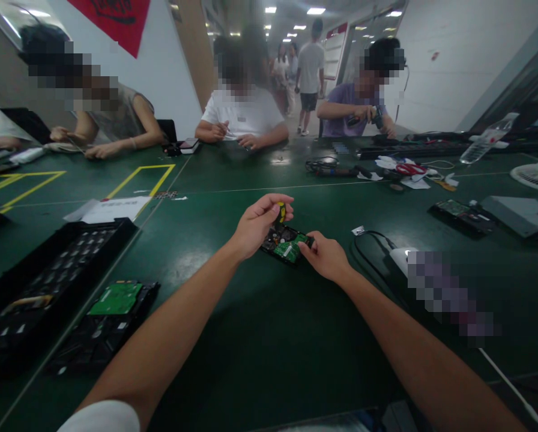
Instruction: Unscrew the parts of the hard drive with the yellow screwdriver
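A hard drive [281, 247] with a green circuit board facing up lies on the green tabletop, in front of me. My left hand [262, 223] is closed round the yellow and black handle of a screwdriver [281, 211], held upright over the drive's far side. The screwdriver's tip is too small to make out. At the drive's right edge, my right hand [325, 253] grips it with the thumb on top, and its other fingers are partly hidden.
Left of my arm lie more hard drives [116, 299] and a long black tray [71, 270]. To the right are a power strip [401, 258], a cable [368, 234], another drive [462, 217] and a plastic bottle [487, 141]. Several people sit across the table.
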Demonstrator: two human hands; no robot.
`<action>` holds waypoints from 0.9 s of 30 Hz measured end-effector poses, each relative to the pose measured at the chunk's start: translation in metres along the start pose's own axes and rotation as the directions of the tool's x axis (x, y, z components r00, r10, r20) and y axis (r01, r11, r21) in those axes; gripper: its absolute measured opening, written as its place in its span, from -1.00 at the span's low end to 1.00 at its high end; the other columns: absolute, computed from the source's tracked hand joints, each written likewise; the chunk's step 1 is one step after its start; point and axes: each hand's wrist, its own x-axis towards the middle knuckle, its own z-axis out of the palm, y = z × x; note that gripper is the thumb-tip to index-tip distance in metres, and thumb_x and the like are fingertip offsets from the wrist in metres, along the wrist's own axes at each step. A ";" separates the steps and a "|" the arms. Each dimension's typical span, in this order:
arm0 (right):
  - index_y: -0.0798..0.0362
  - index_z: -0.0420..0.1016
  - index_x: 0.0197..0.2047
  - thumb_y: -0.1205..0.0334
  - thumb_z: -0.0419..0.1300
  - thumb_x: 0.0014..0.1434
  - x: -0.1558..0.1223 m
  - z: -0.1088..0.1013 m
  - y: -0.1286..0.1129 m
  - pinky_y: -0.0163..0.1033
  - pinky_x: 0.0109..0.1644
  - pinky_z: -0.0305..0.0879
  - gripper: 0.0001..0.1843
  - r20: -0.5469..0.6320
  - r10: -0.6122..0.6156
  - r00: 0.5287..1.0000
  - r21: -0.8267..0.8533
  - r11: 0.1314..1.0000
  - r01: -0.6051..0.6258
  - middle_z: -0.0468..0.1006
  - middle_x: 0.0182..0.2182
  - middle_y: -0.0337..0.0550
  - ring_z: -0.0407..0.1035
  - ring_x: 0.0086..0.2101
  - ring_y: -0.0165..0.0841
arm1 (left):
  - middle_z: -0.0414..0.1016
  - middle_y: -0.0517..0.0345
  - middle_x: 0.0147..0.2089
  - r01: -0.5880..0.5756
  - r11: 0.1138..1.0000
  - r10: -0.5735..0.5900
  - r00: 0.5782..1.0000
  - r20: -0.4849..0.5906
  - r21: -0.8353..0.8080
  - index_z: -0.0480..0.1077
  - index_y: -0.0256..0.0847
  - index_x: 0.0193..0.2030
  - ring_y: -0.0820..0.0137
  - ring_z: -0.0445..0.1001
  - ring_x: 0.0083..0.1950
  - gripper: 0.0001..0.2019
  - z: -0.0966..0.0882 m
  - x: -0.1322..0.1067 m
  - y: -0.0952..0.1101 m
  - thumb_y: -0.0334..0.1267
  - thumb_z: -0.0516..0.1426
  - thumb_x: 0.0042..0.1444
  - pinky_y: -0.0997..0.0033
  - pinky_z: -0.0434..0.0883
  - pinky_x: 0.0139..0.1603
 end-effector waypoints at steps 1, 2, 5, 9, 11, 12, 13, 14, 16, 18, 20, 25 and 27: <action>0.00 0.43 0.12 -0.13 0.08 0.41 0.000 0.000 0.000 -0.26 -0.42 0.06 -0.57 -0.002 0.000 1.000 0.002 1.000 0.000 0.63 -0.35 -0.17 0.48 -0.38 -0.28 | 0.52 0.04 -0.11 0.002 1.000 -0.002 1.000 -0.013 -0.019 0.50 -0.11 0.01 0.32 0.52 -0.11 -0.78 0.002 0.000 0.000 -0.13 0.12 0.32 0.17 0.48 0.05; 0.00 0.43 0.12 -0.13 0.08 0.41 0.000 0.000 0.000 -0.26 -0.43 0.05 -0.57 -0.005 0.002 1.000 0.003 1.000 -0.002 0.63 -0.35 -0.17 0.48 -0.39 -0.28 | 0.50 0.05 -0.15 -0.003 1.000 0.002 1.000 -0.029 -0.028 0.49 -0.12 -0.03 0.33 0.51 -0.14 -0.79 0.004 0.000 0.000 -0.13 0.11 0.33 0.18 0.49 0.01; 0.00 0.44 0.12 -0.13 0.09 0.41 0.000 0.000 -0.001 -0.26 -0.43 0.05 -0.57 -0.015 0.007 1.000 -0.011 1.000 -0.007 0.63 -0.34 -0.15 0.48 -0.38 -0.28 | 0.42 0.11 -0.27 -0.026 0.999 0.023 0.997 -0.073 -0.030 0.45 -0.14 -0.17 0.39 0.43 -0.26 -0.80 0.006 0.000 -0.001 -0.08 0.12 0.34 0.28 0.47 -0.13; 0.01 0.43 0.14 -0.12 0.08 0.41 -0.001 -0.001 -0.003 -0.26 -0.41 0.07 -0.56 -0.010 0.019 1.000 -0.028 0.999 -0.019 0.64 -0.31 -0.13 0.49 -0.37 -0.28 | 0.34 0.21 -0.33 0.003 0.999 -0.006 0.997 -0.076 -0.037 0.40 -0.17 -0.15 0.50 0.34 -0.36 -0.78 0.005 -0.001 -0.002 -0.06 0.23 0.27 0.43 0.38 -0.25; 0.01 0.43 0.15 -0.12 0.08 0.41 -0.001 -0.002 -0.004 -0.26 -0.40 0.08 -0.56 -0.008 0.019 1.000 -0.025 0.999 -0.019 0.64 -0.30 -0.14 0.49 -0.37 -0.29 | 0.36 0.23 -0.33 0.024 0.997 -0.030 0.996 -0.082 -0.072 0.36 -0.16 -0.11 0.52 0.35 -0.37 -0.74 0.005 -0.002 -0.003 -0.07 0.26 0.25 0.46 0.36 -0.27; 0.01 0.43 0.15 -0.11 0.08 0.41 -0.001 -0.002 -0.005 -0.26 -0.40 0.08 -0.56 -0.005 0.019 1.000 -0.022 1.000 -0.019 0.64 -0.30 -0.14 0.49 -0.37 -0.29 | 0.39 0.23 -0.33 0.031 0.995 -0.039 0.995 -0.087 -0.092 0.33 -0.16 -0.11 0.52 0.36 -0.37 -0.72 0.005 -0.002 -0.003 -0.07 0.27 0.23 0.47 0.35 -0.28; 0.01 0.43 0.16 -0.11 0.08 0.42 -0.001 -0.003 -0.005 -0.26 -0.40 0.08 -0.56 -0.001 0.019 1.000 -0.018 1.000 -0.019 0.64 -0.31 -0.14 0.49 -0.36 -0.28 | 0.41 0.23 -0.31 0.036 0.993 -0.046 0.995 -0.090 -0.111 0.31 -0.16 -0.12 0.52 0.37 -0.37 -0.71 0.005 -0.002 -0.003 -0.07 0.28 0.22 0.47 0.35 -0.28; 0.01 0.43 0.16 -0.11 0.09 0.42 -0.002 -0.003 -0.005 -0.26 -0.41 0.08 -0.56 0.003 0.020 1.000 -0.014 1.000 -0.020 0.64 -0.31 -0.15 0.49 -0.37 -0.28 | 0.43 0.22 -0.30 0.042 0.991 -0.053 0.995 -0.087 -0.128 0.29 -0.16 -0.14 0.52 0.39 -0.37 -0.70 0.005 -0.002 -0.002 -0.06 0.28 0.22 0.47 0.35 -0.28; 0.01 0.43 0.15 -0.11 0.09 0.41 -0.002 -0.004 -0.006 -0.26 -0.41 0.07 -0.56 0.004 0.021 1.000 -0.011 1.000 -0.021 0.63 -0.32 -0.15 0.48 -0.37 -0.29 | 0.45 0.20 -0.28 0.052 0.987 -0.063 0.996 -0.070 -0.149 0.28 -0.16 -0.16 0.50 0.41 -0.35 -0.70 0.005 -0.002 -0.002 -0.06 0.27 0.23 0.46 0.36 -0.27; 0.02 0.44 0.14 -0.11 0.09 0.41 -0.002 -0.004 -0.006 -0.26 -0.42 0.06 -0.56 0.002 0.016 1.000 -0.009 1.000 -0.016 0.63 -0.33 -0.15 0.47 -0.38 -0.29 | 0.45 0.19 -0.27 0.053 0.988 -0.062 0.996 -0.058 -0.148 0.30 -0.17 -0.18 0.49 0.42 -0.34 -0.72 0.005 -0.002 -0.001 -0.06 0.26 0.24 0.44 0.37 -0.25; 0.02 0.43 0.14 -0.11 0.09 0.41 -0.002 -0.004 -0.005 -0.26 -0.42 0.06 -0.56 0.003 0.013 1.000 -0.007 1.000 -0.013 0.63 -0.33 -0.15 0.47 -0.38 -0.29 | 0.44 0.19 -0.26 0.053 0.990 -0.063 0.996 -0.068 -0.132 0.34 -0.18 -0.19 0.47 0.42 -0.32 -0.74 0.005 -0.002 0.000 -0.06 0.26 0.24 0.43 0.38 -0.23; 0.02 0.42 0.13 -0.10 0.09 0.42 -0.001 -0.003 -0.006 -0.26 -0.42 0.06 -0.58 0.006 0.020 1.000 0.006 1.000 -0.020 0.62 -0.36 -0.18 0.48 -0.39 -0.29 | 0.43 0.13 -0.21 0.096 0.995 -0.094 0.986 -0.140 0.008 0.52 -0.21 -0.20 0.46 0.39 -0.23 -0.76 0.003 -0.003 0.004 -0.05 0.21 0.27 0.48 0.36 -0.19; 0.02 0.42 0.13 -0.10 0.09 0.43 -0.002 -0.003 -0.006 -0.26 -0.42 0.07 -0.58 0.007 0.019 1.000 0.019 1.000 -0.019 0.61 -0.38 -0.19 0.47 -0.39 -0.30 | 0.44 0.11 -0.22 0.100 0.994 -0.092 0.984 -0.155 0.046 0.56 -0.22 -0.17 0.44 0.39 -0.22 -0.74 0.002 -0.003 0.007 -0.06 0.20 0.28 0.48 0.36 -0.19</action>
